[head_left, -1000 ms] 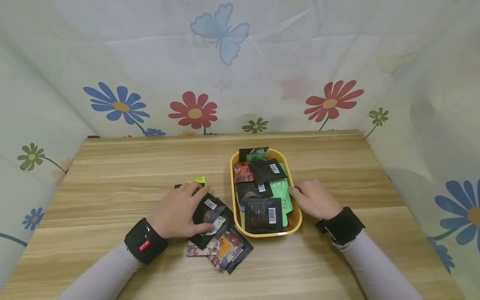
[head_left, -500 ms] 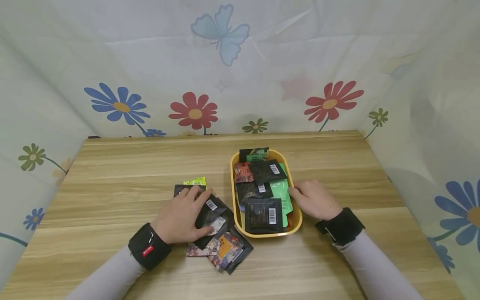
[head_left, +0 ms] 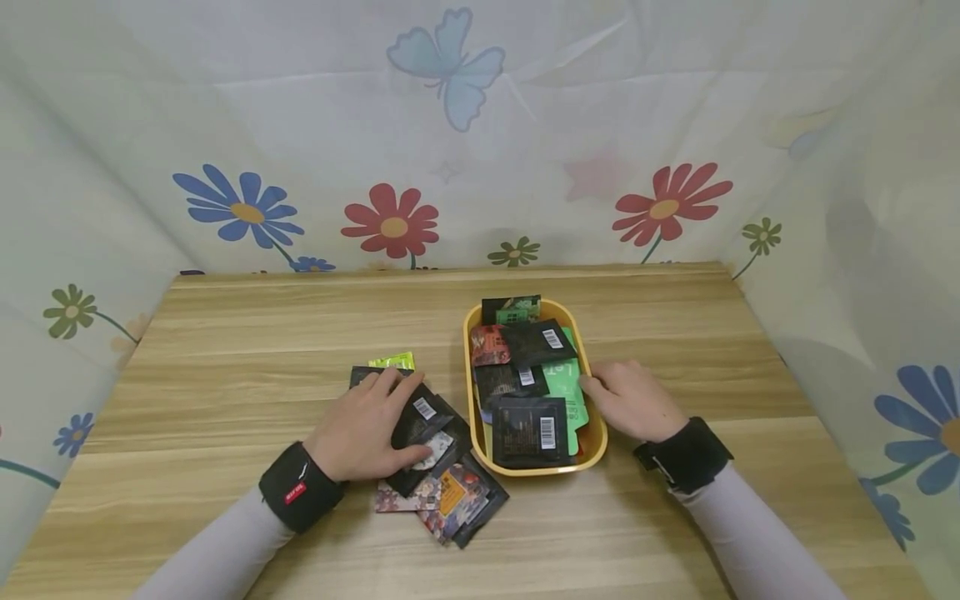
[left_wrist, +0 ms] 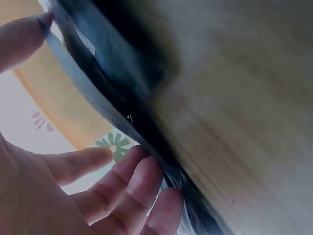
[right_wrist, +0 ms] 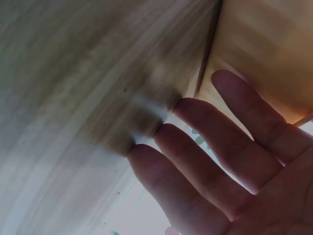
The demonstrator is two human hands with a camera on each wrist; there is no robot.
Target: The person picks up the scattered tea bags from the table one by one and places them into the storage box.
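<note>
My left hand (head_left: 363,429) lies over a loose pile of sachets, its fingers spread. In the left wrist view the thumb and several fingertips (left_wrist: 146,178) touch the edge of a black sachet (left_wrist: 93,100). Under the palm and to its right show a black sachet with a barcode (head_left: 420,412), a colourful patterned sachet (head_left: 457,500) and a yellow-green one (head_left: 397,361). My right hand (head_left: 633,400) rests beside the yellow basket (head_left: 600,442), its thumb at the rim. In the right wrist view its relaxed fingertips (right_wrist: 144,156) meet the table, with the index finger by the basket's wall (right_wrist: 266,54).
Inside the basket lie several black sachets (head_left: 528,429), a red one (head_left: 490,344) and a light green packet (head_left: 562,383). All of this is on a wooden table (head_left: 315,321), enclosed at the back and sides by a flower-print curtain (head_left: 300,108).
My left hand has drawn back slightly toward me over the pile, baring more of the black and yellow-green sachets at its far end. The right hand and basket stay in place.
</note>
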